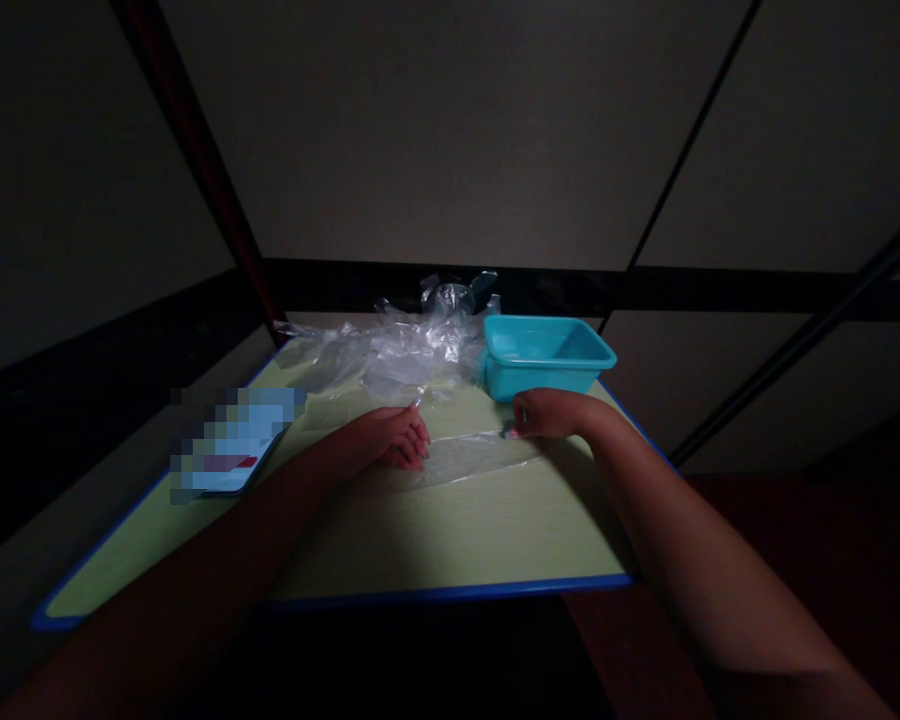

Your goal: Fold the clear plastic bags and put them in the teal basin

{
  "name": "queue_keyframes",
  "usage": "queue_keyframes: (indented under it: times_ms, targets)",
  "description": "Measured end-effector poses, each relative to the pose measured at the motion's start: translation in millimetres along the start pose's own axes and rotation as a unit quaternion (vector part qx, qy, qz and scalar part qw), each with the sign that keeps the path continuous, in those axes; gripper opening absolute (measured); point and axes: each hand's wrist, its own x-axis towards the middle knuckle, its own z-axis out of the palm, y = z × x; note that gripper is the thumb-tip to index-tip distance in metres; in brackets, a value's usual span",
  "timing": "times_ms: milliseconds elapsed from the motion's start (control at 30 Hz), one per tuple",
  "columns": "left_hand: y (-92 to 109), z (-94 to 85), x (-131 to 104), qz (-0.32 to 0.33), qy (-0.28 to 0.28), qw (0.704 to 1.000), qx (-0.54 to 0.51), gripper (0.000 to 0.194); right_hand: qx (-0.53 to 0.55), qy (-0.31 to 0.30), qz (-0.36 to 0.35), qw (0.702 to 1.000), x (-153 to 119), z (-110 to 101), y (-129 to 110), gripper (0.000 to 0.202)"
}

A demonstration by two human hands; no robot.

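Note:
A clear plastic bag (469,458) lies flat and stretched across the pale green table between my hands. My left hand (397,438) rests on the bag's left part, its fingers curled and partly spread, with nothing visible gripped in them. My right hand (544,413) pinches the upper right edge of the bag between thumb and fingers, just in front of the teal basket (551,378). Beyond my left hand is a loose heap of crumpled clear plastic bags (420,350), which reaches to the basket's left side.
The table (450,555) has a blue edge. A phone or tablet (247,440), partly blurred out, lies at its left side. Behind the table stand pale panels (450,140) with dark strips.

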Motion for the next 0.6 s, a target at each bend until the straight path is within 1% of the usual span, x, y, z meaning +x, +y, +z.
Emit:
queue_keyframes:
  times_ms: [167,233,300,433,533,600]
  targets:
    - [3.6,1.9,-2.3,-0.003,-0.012,1.000,0.024,0.054,0.018,-0.027,-0.017,0.999,0.3,0.1,-0.9,0.026]
    - [8.8,2.8,-7.2,0.010,-0.038,0.998,0.052,0.053,0.015,-0.031,-0.031,0.999,0.3,0.2,-1.0,0.024]
    - [14.9,2.6,-13.5,0.031,-0.071,0.991,0.106,0.054,0.009,-0.030,-0.045,0.999,0.0,0.2,-1.2,0.019]
    - [21.9,-2.3,-22.1,0.055,-0.111,0.962,0.243,0.062,0.014,-0.014,-0.051,0.998,-1.7,-0.3,-2.0,0.017]
    - [21.9,-6.5,-22.1,0.066,-0.161,0.938,0.298,0.064,0.012,-0.001,-0.053,0.998,-3.2,-0.9,-2.9,0.024]
    - [22.8,-6.8,-22.0,0.059,-0.177,0.926,0.327,0.063,0.016,0.007,-0.053,0.998,-3.6,-1.3,-3.6,0.030]
